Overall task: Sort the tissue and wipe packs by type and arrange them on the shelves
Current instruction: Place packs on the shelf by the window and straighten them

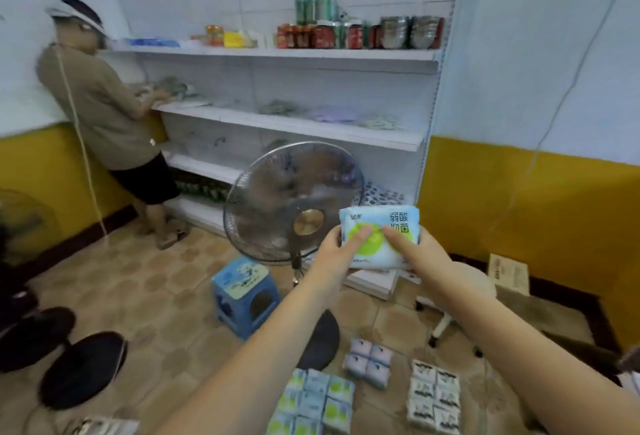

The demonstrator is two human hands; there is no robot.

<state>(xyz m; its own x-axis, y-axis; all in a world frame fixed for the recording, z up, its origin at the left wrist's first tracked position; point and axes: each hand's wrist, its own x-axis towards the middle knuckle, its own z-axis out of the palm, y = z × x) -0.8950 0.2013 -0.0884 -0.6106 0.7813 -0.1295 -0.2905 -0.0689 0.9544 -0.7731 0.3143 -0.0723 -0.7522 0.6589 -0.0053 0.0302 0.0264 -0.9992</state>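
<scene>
At the far left, a person in a tan shirt and dark shorts stands at the white shelves, hands on packs on the middle shelf. The top shelf holds jars and cans; a few pale packs lie on the middle shelf, too blurred to tell their type. On the tiled floor at the near left lie two dark round cushions. Further right, a small blue stool stands just beside a floor fan, which is in front of the lower shelves.

In the middle, two bare arms reach forward. The left hand and the right hand hold a wipe pack, light blue with a green circle, up in front of the fan; each hand's fingers are clamped on the pack, thumbs pressing its front.

On the near floor below the arms sit three groups: blue-green packs, then a bundle of blue-grey packs, then white packs to the right. At the far right a cardboard box leans by the yellow wall.
</scene>
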